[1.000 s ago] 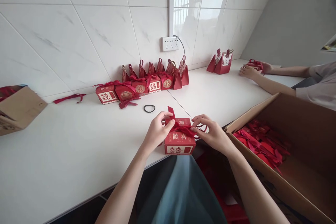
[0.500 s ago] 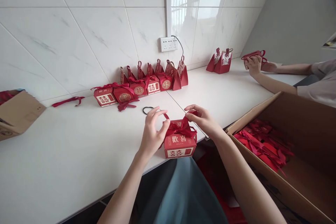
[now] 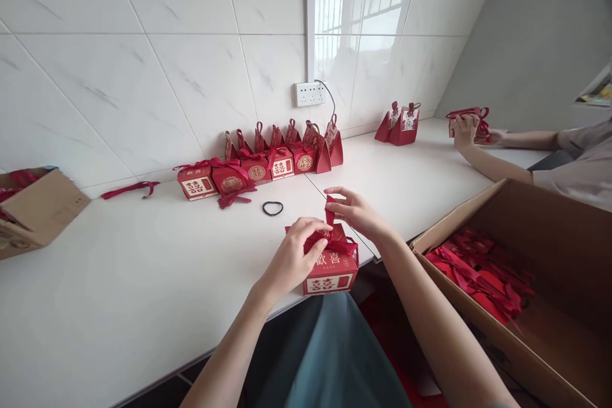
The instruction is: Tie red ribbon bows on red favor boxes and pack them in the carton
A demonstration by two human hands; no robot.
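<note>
A red gift box (image 3: pixel 329 271) with white and gold Chinese characters stands at the table's front edge, close to my body. Red ribbon (image 3: pixel 342 245) is tied across its top. My left hand (image 3: pixel 299 252) is closed over the top left of the box, its fingers pinching the ribbon at the knot. My right hand (image 3: pixel 354 211) is above the box's far right side, with a raised end of the ribbon pinched between thumb and fingers. Part of the bow is hidden behind my left fingers.
Several finished red boxes (image 3: pixel 255 171) line the wall. A black hair tie (image 3: pixel 272 208) and a loose ribbon (image 3: pixel 130 190) lie on the white table (image 3: pixel 143 280). An open carton (image 3: pixel 540 357) of red boxes is at right, another carton (image 3: pixel 48 207) at left. A co-worker's hands (image 3: pixel 466 131) hold a red box.
My left hand has moved right and down onto the bow. My right hand has shifted slightly left, pulling a ribbon end upward. The hair tie now shows fully.
</note>
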